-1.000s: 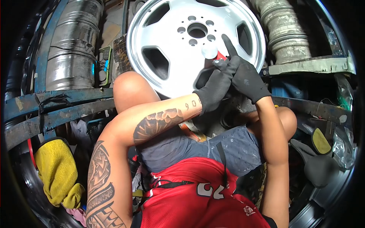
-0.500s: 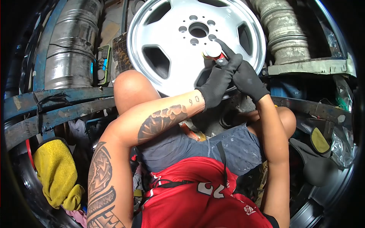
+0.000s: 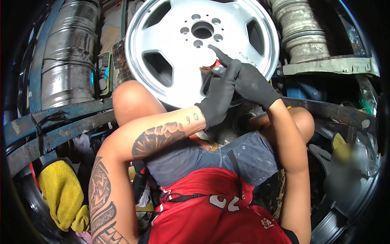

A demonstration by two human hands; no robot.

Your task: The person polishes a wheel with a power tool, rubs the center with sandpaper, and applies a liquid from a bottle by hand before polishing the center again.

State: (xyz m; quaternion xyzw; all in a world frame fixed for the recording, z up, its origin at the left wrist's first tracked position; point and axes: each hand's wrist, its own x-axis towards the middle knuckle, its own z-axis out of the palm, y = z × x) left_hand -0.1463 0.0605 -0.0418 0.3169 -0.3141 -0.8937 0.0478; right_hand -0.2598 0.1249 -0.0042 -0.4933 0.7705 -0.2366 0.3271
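A silver wheel rim with a centre bore and several bolt holes lies in front of my knees. My left hand, in a black glove, has its fingers wrapped round a small red tool with a round white head, just below the bolt holes. Beside and touching it is my right hand, also gloved in black; one finger stretches over the tool toward the lower bolt hole, and its other fingers are mostly hidden behind the left hand. Lettering shows on the rim right of the hands.
Stacked metal rims stand on the left behind a blue metal frame. More dull rims are at the upper right above a pale ledge. A yellow cloth hangs at the lower left. Clear plastic lies at the right.
Both hands and the tool appear further left and slightly lower in view, with the rim also shifted left. Lettering on the rim now shows beside the right hand.
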